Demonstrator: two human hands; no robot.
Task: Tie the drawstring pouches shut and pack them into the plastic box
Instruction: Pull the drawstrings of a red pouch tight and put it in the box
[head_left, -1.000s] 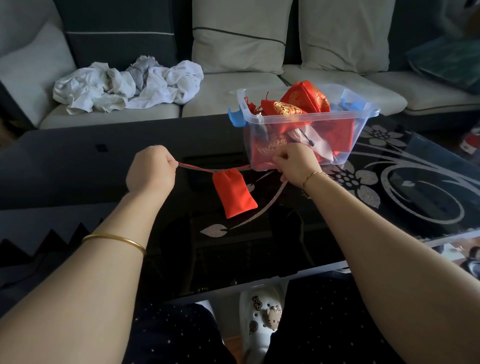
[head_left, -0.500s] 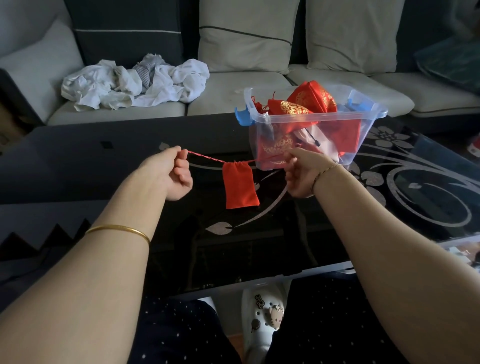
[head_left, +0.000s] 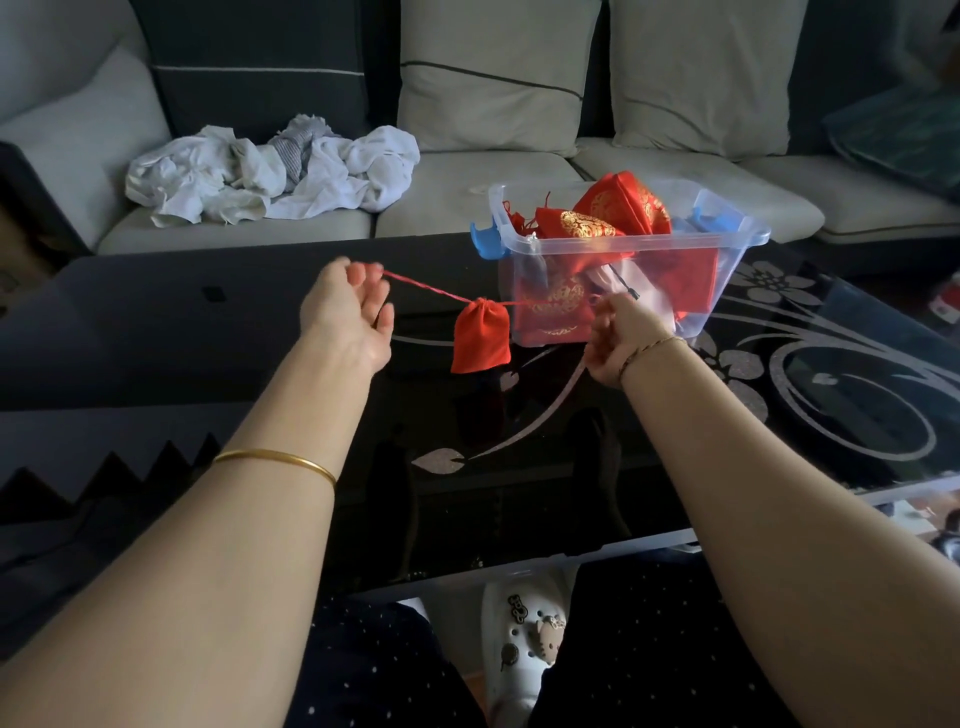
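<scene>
"Where is the little red pouch (head_left: 480, 336)?"

"It hangs in the air between the two hands, over the dark table (head_left: 249, 332). It is just in front of the plastic box (head_left: 675, 240). Its top is bunched up tight."

"What holds it up?"

"The red string (head_left: 426, 286). It comes out both sides and is pulled straight. The left hand (head_left: 353, 312) has its palm up and pinches one end with bent fingertips. The right hand (head_left: 621, 338) has its fingers curled round the other end, close to the box wall."

"What is in the box?"

"More red pouches with gold patterns (head_left: 587, 223), piled up past the rim. The box is see-through, with a blue clip (head_left: 485, 241) on its end."

"Anything else?"

"A gold bangle (head_left: 275, 460) on the left arm and a thin bracelet (head_left: 649, 348) on the right wrist. Behind the table is a grey sofa (head_left: 467, 197) with a heap of white cloth (head_left: 270, 171) on it."
</scene>
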